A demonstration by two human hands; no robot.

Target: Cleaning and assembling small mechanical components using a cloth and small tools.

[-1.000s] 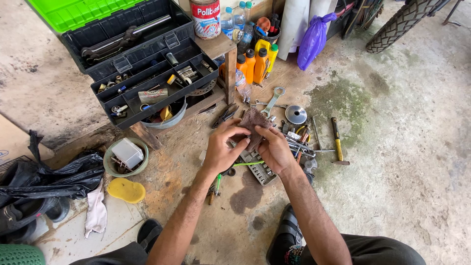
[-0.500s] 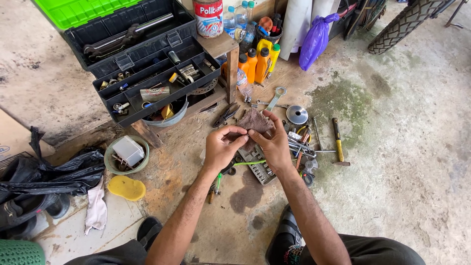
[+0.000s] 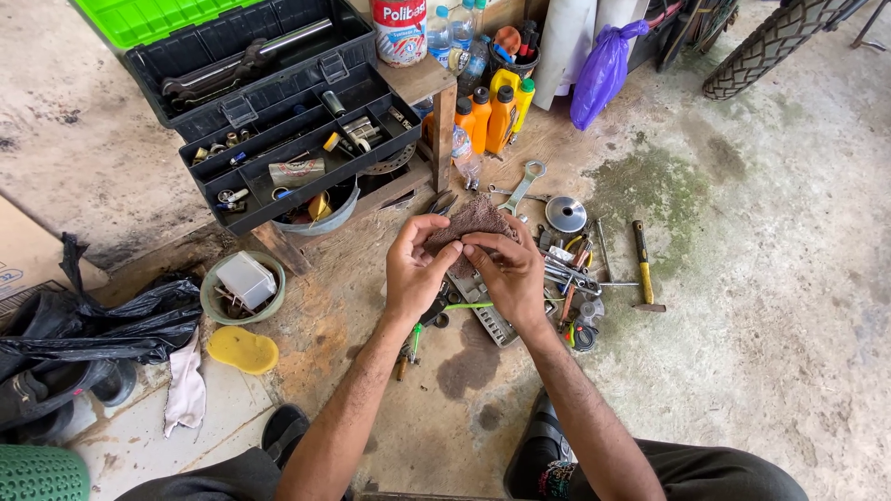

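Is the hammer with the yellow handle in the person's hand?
No, the hammer lies on the floor to the right, while both hands hold a brown rag.

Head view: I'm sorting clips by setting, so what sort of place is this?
Probably a home or roadside motorcycle repair spot: an open toolbox, loose wrenches and a hammer on stained concrete, and a knobby tyre.

There are three orange bottles [image 3: 482,118], one yellow bottle [image 3: 524,97], one hammer [image 3: 642,262], one black toolbox [image 3: 269,102] and one yellow sponge [image 3: 242,350].
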